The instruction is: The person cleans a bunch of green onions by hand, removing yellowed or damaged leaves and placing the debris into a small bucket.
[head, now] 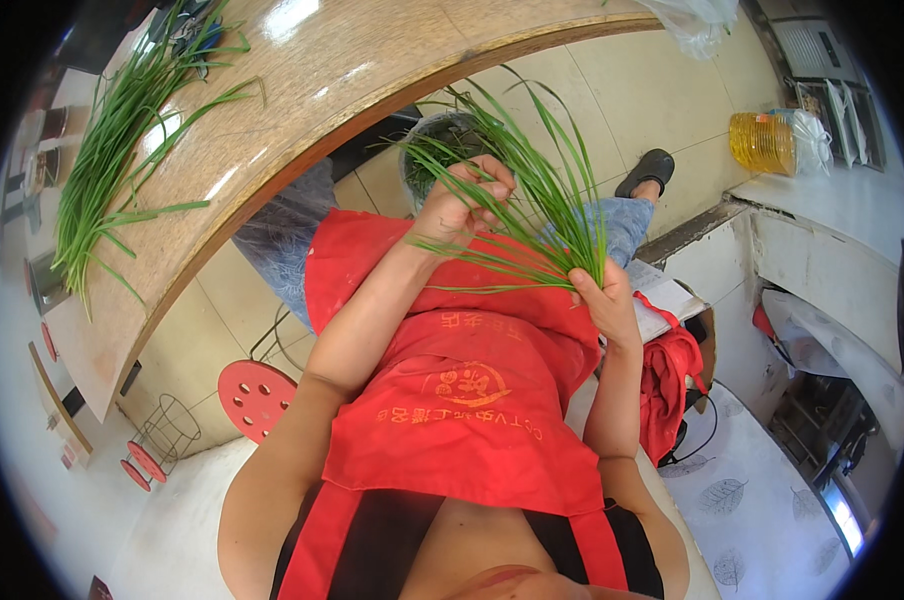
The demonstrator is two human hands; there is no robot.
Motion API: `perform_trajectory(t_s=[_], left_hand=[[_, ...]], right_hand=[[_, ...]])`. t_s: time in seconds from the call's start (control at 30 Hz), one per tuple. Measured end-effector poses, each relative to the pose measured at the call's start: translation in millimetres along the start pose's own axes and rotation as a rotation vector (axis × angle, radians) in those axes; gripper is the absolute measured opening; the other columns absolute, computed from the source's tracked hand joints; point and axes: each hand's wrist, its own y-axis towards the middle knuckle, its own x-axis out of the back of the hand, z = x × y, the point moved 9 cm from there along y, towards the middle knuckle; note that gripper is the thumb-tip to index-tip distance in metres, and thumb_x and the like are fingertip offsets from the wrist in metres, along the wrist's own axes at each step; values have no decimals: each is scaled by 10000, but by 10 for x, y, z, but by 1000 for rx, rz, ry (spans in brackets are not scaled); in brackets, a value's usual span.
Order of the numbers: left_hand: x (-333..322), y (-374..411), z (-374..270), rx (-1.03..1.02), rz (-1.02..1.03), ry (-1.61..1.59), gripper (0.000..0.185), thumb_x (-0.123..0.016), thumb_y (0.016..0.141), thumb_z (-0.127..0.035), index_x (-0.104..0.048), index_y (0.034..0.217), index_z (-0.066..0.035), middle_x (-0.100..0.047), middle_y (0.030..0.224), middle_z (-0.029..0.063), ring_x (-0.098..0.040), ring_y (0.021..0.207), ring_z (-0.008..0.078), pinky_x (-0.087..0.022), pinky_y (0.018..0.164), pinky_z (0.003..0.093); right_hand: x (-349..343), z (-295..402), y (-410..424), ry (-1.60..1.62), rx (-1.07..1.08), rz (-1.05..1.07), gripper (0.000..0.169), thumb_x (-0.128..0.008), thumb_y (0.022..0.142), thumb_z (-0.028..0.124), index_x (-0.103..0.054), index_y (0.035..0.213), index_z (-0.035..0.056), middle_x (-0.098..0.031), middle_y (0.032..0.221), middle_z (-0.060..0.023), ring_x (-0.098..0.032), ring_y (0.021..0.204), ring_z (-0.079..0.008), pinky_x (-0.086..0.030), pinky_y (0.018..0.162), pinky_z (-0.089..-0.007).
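A loose bunch of long green garlic chives (564, 217) fans out above my lap. My right hand (609, 296) grips it near one end, with the thumb pressed on the stems. My left hand (467, 199) is curled among the spread blades, its fingertips drawn together; whether a blade is pinched there is too small to tell. Below and beyond my left hand stands a bin (414, 169) holding green trimmings, partly hidden by the hand and leaves. A larger pile of chives (125, 150) lies on the wooden table (332, 75) at the left.
The table's curved edge runs in front of me. A bunch of keys (196, 37) lies by the pile. A red stool (253, 397) stands at my left. To the right are a jug of yellow oil (759, 142) and a red cloth (665, 390). I wear a red apron (467, 412).
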Motion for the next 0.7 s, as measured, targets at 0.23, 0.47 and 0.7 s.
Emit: perform_trajectory(t_s=[0.23, 0.47, 0.7], left_hand=[[129, 14, 21, 39, -99, 24, 211, -686, 839, -203, -537, 793, -62, -472, 647, -7, -391, 498, 54, -296, 414, 201], [232, 3, 39, 51, -192, 12, 233, -683, 846, -218, -521, 775, -66, -488, 608, 6, -396, 439, 51, -269, 369, 188], [275, -33, 7, 79, -270, 128, 149, -677, 844, -149, -585, 854, -33, -573, 656, 28, -442, 465, 62, -296, 384, 185]], right_hand=[[-14, 48, 31, -142, 33, -3, 93, -581, 911, 109, -573, 925, 18, -508, 671, 28, -473, 588, -57, -386, 531, -219], [-67, 115, 25, -199, 42, 10, 94, -583, 905, 107, -572, 895, 15, -513, 670, 21, -475, 591, -65, -385, 536, -227], [-33, 101, 25, -139, 22, -27, 115, -568, 922, 125, -575, 933, 10, -512, 686, 22, -473, 600, -65, -392, 545, -224]])
